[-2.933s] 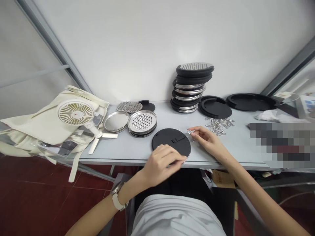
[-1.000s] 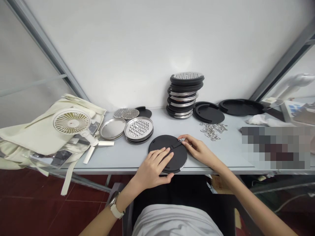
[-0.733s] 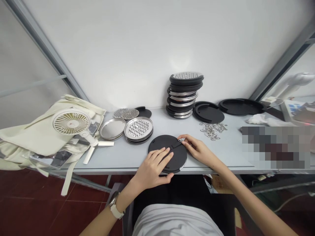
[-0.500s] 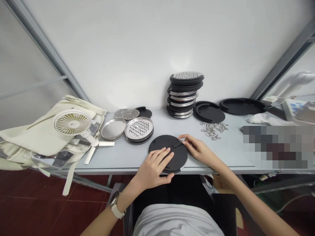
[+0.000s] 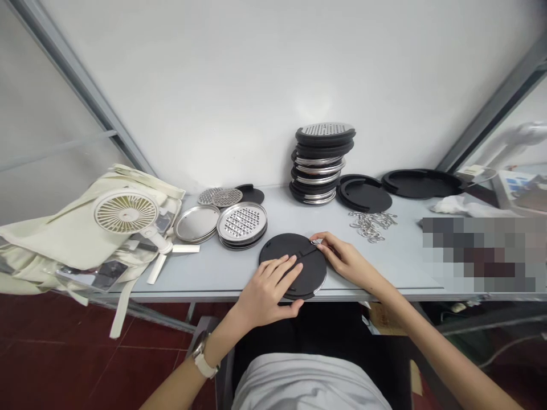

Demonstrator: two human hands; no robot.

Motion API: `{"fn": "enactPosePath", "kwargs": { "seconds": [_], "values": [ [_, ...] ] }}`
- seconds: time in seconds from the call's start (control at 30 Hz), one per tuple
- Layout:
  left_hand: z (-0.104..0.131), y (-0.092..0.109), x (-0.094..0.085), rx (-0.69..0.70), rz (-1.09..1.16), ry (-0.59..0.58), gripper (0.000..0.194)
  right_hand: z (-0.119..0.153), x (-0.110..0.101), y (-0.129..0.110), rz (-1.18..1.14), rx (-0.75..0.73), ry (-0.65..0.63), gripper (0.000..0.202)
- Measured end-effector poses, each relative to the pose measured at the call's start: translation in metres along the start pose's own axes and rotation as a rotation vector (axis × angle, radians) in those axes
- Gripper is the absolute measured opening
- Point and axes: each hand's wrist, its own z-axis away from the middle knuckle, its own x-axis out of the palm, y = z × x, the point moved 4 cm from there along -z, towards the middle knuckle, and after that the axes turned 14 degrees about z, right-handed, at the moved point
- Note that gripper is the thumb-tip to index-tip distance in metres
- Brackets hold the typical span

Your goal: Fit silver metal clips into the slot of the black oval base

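Grey table (image 5: 205,267), white wall (image 5: 213,85), dark red floor (image 5: 51,353).

At the left end of the tabletop (image 5: 397,256), a white fan (image 5: 126,212) lies on a cream bag (image 5: 64,230), whose strap (image 5: 122,310) hangs over the front edge. Crumpled white material (image 5: 450,204) sits toward the right end, near the back.

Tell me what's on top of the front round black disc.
The left hand rests on the disc; the right hand pinches a small silver wire clip at its rim. Whatever the palm covers is hidden.
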Motion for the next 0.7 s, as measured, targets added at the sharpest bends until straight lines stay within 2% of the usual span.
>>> {"fn": "enactPosePath", "kwargs": {
  "seconds": [0.7],
  "values": [
    [0.0004, -0.0003, -0.0002, 0.008, -0.006, 0.009, 0.057, 0.0003, 0.0003, 0.0007, 0.028, -0.017, 0.014, 0.027]
  ]
}}
